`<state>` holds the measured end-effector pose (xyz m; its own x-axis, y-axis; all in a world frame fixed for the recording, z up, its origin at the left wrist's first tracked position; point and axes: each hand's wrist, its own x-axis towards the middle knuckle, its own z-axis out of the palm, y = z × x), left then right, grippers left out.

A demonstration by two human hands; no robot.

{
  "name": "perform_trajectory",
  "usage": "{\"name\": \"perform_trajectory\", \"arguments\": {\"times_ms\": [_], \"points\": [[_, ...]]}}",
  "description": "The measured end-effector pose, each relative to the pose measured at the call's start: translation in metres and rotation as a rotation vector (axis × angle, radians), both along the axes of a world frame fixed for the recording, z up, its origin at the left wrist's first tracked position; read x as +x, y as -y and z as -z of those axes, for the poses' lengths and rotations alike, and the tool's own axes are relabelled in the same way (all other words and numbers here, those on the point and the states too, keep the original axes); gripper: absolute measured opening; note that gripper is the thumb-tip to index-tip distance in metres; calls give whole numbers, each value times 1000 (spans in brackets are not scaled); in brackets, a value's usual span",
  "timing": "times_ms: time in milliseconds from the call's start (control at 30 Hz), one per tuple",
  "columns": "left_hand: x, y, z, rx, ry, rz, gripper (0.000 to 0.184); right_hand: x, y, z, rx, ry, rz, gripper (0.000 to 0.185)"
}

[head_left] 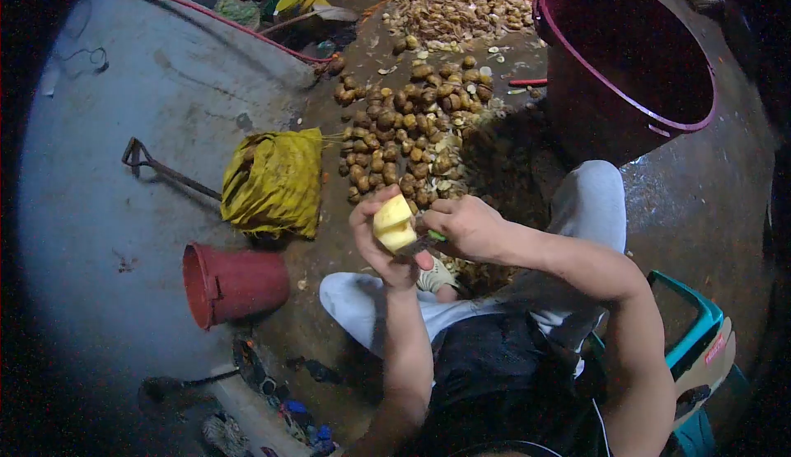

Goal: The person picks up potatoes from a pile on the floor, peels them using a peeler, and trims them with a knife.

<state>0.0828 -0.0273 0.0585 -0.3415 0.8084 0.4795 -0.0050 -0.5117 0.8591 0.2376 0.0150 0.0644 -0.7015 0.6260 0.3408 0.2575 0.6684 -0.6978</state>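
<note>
A peeled yellow potato (394,221) rests in my left hand (381,247), with the fingers curled round its far side and the thumb below. My right hand (468,228) is closed on a knife with a green handle (437,235). The dark blade lies against the potato's lower right side. Just beyond my hands, many brown unpeeled potatoes (412,119) are spread over the floor, with pale peelings among them.
A large maroon tub (577,70) stands at the upper right. Behind the potatoes is a heap of peelings (461,4). To the left are a yellow sack (276,181), a shovel handle (177,173) and a red bucket (247,282). Green plastic (696,333) is at the lower right.
</note>
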Motion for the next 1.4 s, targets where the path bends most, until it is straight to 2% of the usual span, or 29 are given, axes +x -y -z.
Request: {"name": "perform_trajectory", "arguments": {"times_ms": [367, 600, 667, 800, 900, 967, 1033, 1167, 1267, 1333, 1400], "points": [[14, 6, -22, 17, -175, -81, 103, 0, -5, -2, 32, 11, 11, 14], [15, 5, -19, 36, -182, -85, 107, -3, -7, -5, -31, 110, 20, 19], [21, 8, -19, -48, 13, -23, 107, -2, -5, -6, -53, 151, 39, 21], [24, 9, -20, -54, -127, -85, 106, -3, -7, -3, -105, 127, 19, 21], [27, 5, -19, 7, -101, -106, 104, -4, -8, -1, -123, 127, 21, 21], [28, 8, -19, -46, 37, -50, 104, -3, -8, 2, -125, 124, 34, 22], [29, 6, -21, -64, 80, -20, 104, -2, -10, 10, -117, 12, -133, 19], [23, 7, -18, -134, 99, 60, 104, 6, -17, -4, -123, 85, -216, 23], [21, 5, -19, -154, 68, 49, 104, 6, -16, -2, -206, 189, -147, 24], [22, 3, -20, -134, 56, 35, 103, 3, -13, 4, -143, 171, 60, 23], [22, 1, -21, -110, 45, 18, 102, 5, -15, -1, -108, 170, 83, 22]]}}
